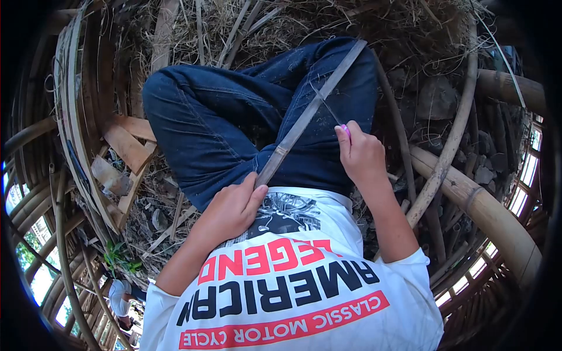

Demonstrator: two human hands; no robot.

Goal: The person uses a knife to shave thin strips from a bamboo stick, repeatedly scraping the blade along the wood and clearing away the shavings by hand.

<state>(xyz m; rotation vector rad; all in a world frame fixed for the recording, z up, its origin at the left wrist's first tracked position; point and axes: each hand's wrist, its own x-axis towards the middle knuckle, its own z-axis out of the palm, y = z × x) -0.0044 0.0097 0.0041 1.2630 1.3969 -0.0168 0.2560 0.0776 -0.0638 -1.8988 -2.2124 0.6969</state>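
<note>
A long flat bamboo strip (304,120) lies diagonally over my crossed legs in dark jeans, its far end on the knee at the upper right. My left hand (237,202) is closed round the strip's near end, by my waist. In my right hand (360,149) is a knife with a pink handle (345,130), fingers wrapped round it. The knife's thin dark blade (331,108) points up and left, its tip at the strip's edge. A thin curl of shaving is near the tip.
Long split bamboo strips (73,117) curve along the left, beside wood offcuts (129,146). Thick bamboo poles (468,199) and stones (436,99) are at the right. Dry straw (380,23) covers the ground ahead. Another person (120,295) is at the lower left.
</note>
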